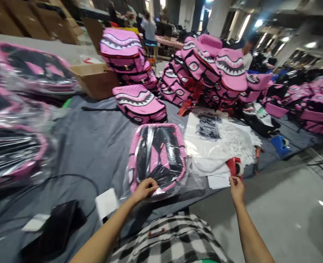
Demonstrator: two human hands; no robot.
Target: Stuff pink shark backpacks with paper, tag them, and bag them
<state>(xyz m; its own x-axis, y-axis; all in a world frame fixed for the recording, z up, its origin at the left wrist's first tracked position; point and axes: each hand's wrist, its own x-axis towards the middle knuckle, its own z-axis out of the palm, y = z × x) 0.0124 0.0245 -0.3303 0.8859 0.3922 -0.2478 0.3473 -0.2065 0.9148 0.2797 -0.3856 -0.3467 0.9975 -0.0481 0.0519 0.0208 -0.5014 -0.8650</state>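
Observation:
In front of me a pink and black backpack (pixel 161 157) lies back side up inside a clear plastic bag (pixel 196 181). My left hand (pixel 147 189) is at the near edge of the backpack, its fingers closed on the plastic. A small white patch shows beside those fingertips. To the right, my right hand (pixel 237 188) has thumb and fingers pinched together at the near end of a red tape dispenser (pixel 231 167). Its roll of tape (pixel 239 168) faces right. Whatever lies between the right fingertips is too small to make out.
White sheets and a heap of small white pieces (pixel 236 140) lie beyond the dispenser. Pink backpacks (pixel 139 104) are piled at the back, bagged ones (pixel 13 153) at left. A blue tape dispenser (pixel 281 144), a black object (pixel 58 226) and a cardboard box (pixel 97 80) also stand around.

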